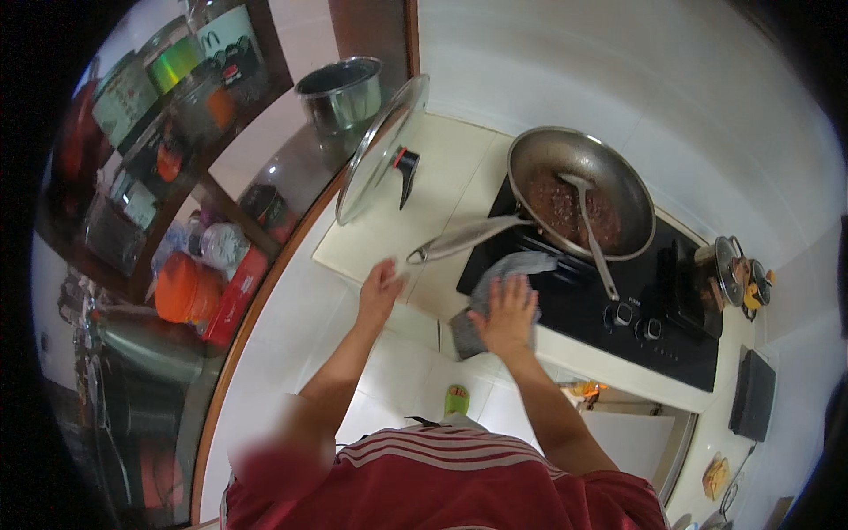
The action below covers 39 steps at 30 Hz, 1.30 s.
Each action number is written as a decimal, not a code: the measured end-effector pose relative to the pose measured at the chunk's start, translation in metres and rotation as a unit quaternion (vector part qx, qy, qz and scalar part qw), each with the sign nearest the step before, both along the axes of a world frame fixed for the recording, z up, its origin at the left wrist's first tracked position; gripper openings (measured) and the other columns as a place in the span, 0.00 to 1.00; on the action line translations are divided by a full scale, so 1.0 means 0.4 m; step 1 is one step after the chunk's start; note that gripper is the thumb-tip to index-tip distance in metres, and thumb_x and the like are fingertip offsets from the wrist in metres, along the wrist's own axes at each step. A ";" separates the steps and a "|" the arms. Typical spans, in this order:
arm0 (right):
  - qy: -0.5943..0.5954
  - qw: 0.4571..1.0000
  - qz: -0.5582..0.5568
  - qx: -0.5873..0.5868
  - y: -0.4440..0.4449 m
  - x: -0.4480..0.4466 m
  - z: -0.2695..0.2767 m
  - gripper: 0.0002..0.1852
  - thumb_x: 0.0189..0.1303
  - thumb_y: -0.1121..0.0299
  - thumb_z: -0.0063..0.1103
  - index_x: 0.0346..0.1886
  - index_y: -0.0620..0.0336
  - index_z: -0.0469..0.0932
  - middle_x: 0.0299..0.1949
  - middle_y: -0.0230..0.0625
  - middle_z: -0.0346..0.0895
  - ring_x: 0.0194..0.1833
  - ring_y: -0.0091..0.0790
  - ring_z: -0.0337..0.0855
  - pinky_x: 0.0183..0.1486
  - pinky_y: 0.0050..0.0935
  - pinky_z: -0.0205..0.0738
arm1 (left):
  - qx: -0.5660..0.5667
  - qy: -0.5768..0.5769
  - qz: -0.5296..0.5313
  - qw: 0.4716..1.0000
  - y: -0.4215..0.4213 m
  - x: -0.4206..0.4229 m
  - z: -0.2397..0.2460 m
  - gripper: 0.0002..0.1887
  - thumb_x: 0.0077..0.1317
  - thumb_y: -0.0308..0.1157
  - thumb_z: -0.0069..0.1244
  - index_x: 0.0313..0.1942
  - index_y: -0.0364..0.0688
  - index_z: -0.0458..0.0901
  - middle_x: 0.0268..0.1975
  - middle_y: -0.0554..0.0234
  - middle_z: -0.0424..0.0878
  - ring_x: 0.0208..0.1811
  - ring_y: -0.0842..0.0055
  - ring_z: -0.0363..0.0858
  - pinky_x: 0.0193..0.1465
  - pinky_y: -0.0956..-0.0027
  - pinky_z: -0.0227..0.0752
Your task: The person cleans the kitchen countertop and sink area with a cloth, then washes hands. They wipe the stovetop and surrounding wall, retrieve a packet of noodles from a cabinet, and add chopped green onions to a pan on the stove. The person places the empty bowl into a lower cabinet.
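Observation:
My right hand [509,318] lies flat with spread fingers on a grey cloth [487,291]. The cloth covers the near left corner of a black glass cooktop [570,291] and hangs over the counter's front edge. My left hand [382,295] is in the air by the end of the wok's handle [464,240], fingers loosely bent and slightly blurred, with nothing visible in it. On the left burner sits a steel wok [583,146] holding a dark reddish-brown food [553,205]. A metal spatula [589,228] rests in it, its handle sticking out over the near rim.
A glass lid [377,152] with a black handle stands tilted at the counter's left edge. Beside it is a steel pot [341,96]. Jars [126,99] fill a shelf at left. A lidded pot [722,268] stands right of the cooktop. Below, a drawer or cabinet [629,437] is open.

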State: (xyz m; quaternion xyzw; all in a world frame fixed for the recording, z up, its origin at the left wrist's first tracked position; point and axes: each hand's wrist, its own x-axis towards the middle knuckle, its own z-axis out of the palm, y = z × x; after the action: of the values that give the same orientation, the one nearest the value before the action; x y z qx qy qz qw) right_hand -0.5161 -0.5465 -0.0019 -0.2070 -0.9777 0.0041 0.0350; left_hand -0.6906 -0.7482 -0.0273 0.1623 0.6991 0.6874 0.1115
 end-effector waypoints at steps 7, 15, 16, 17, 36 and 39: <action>-0.032 0.992 0.091 -0.080 -0.012 -0.202 0.073 0.39 0.62 0.40 0.37 0.67 0.60 0.58 0.69 0.51 0.48 0.71 0.55 0.39 0.69 0.57 0.27 | -0.134 0.111 0.235 0.956 0.341 -0.384 0.030 0.28 0.55 0.35 0.59 0.54 0.30 0.70 0.47 0.54 0.76 0.43 0.73 0.74 0.47 0.71 0.68; -0.049 0.994 0.063 -0.077 0.004 -0.276 0.075 0.39 0.60 0.42 0.42 0.68 0.62 0.56 0.69 0.51 0.49 0.70 0.53 0.42 0.70 0.55 0.26 | -0.002 0.090 0.160 0.983 0.381 -0.443 0.031 0.11 0.58 0.31 0.59 0.34 0.31 0.79 0.28 0.63 0.81 0.29 0.80 0.76 0.36 0.74 0.70; -0.067 0.995 0.055 -0.051 0.004 -0.291 0.071 0.40 0.60 0.43 0.41 0.68 0.65 0.56 0.69 0.51 0.49 0.71 0.53 0.40 0.70 0.53 0.26 | -0.024 0.115 0.175 0.978 0.368 -0.427 0.038 0.12 0.57 0.32 0.60 0.30 0.31 0.79 0.25 0.62 0.81 0.26 0.80 0.76 0.33 0.73 0.70; -0.068 0.996 0.031 -0.046 0.005 -0.308 0.067 0.40 0.61 0.43 0.40 0.68 0.65 0.55 0.70 0.51 0.48 0.72 0.53 0.39 0.70 0.54 0.25 | -0.057 0.134 0.156 0.977 0.349 -0.413 0.048 0.13 0.57 0.33 0.60 0.29 0.30 0.79 0.23 0.62 0.80 0.25 0.80 0.76 0.32 0.73 0.70; 0.105 0.982 -0.155 -0.003 -0.124 -0.335 0.000 0.39 0.59 0.48 0.47 0.64 0.73 0.59 0.70 0.57 0.43 0.70 0.57 0.43 0.71 0.48 0.35 | -0.074 0.264 -0.089 0.958 0.161 -0.386 0.581 0.09 0.51 0.27 0.62 0.24 0.35 0.77 0.19 0.65 0.79 0.19 0.81 0.77 0.24 0.76 0.70; 0.167 0.972 -0.166 0.021 -0.013 -0.434 -0.009 0.38 0.57 0.47 0.50 0.60 0.75 0.64 0.67 0.60 0.49 0.68 0.58 0.49 0.69 0.50 0.42 | -0.020 0.170 -0.117 0.978 0.175 -0.375 0.635 0.09 0.51 0.26 0.62 0.26 0.35 0.78 0.20 0.65 0.79 0.19 0.82 0.77 0.24 0.77 0.70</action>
State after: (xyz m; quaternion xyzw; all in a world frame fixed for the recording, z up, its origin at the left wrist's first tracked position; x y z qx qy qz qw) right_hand -0.6896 -0.5518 -0.0054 -0.3621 -0.9098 0.0124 0.2025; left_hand -0.8406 -0.6781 0.2265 0.3548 0.6976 0.6180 0.0738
